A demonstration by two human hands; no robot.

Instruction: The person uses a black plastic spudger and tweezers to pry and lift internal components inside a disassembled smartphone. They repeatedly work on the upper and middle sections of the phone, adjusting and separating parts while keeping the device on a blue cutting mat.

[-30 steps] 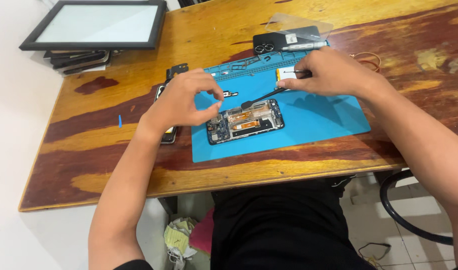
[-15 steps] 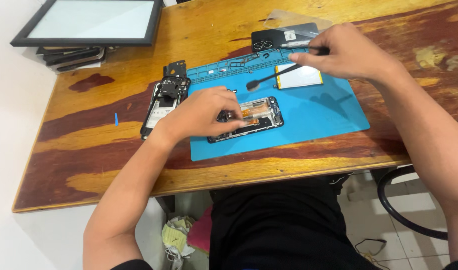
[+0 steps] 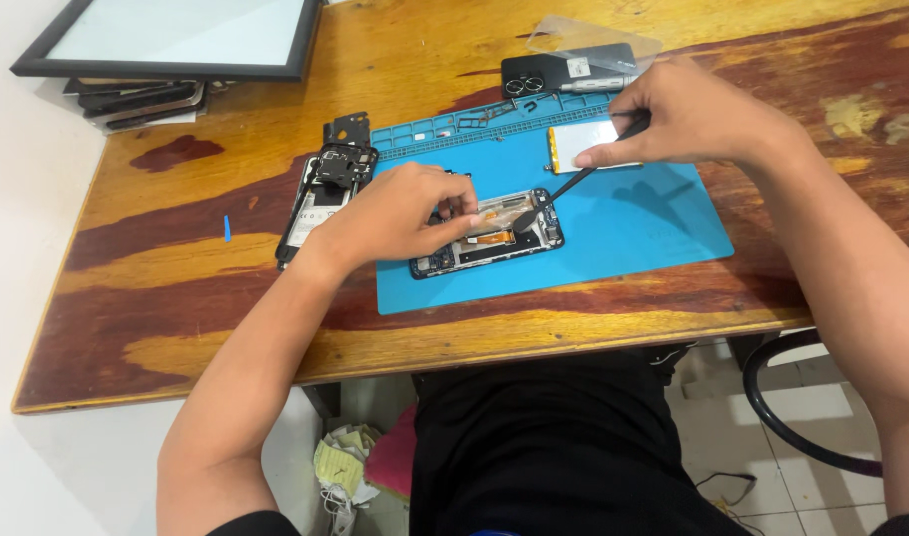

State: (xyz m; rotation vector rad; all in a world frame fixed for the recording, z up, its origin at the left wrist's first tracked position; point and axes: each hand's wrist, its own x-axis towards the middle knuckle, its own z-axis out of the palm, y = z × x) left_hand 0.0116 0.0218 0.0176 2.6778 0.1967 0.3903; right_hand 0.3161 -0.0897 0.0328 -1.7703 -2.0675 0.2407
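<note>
Head cam: left hand [image 3: 400, 213] presses fingers down on the opened phone [image 3: 489, 233] near the blue mat's [image 3: 633, 223] front-left corner, right hand [image 3: 688, 124] pinches a black spudger [image 3: 563, 189], tip on the phone. Battery [image 3: 583, 144] lies toward the mat's far edge, phone back shell [image 3: 320, 194] off its left edge.

Left hand [image 3: 400, 213] curled, fingertips pressing down; right hand [image 3: 688, 119] in pinching grip, raised.

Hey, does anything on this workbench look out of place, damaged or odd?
The wooden table is worn, with dark stains and pale patches where the finish has flaked near its right end. The opened phone on the blue mat lies askew, and a second phone frame lies off the mat. Nothing looks spilled.
</note>
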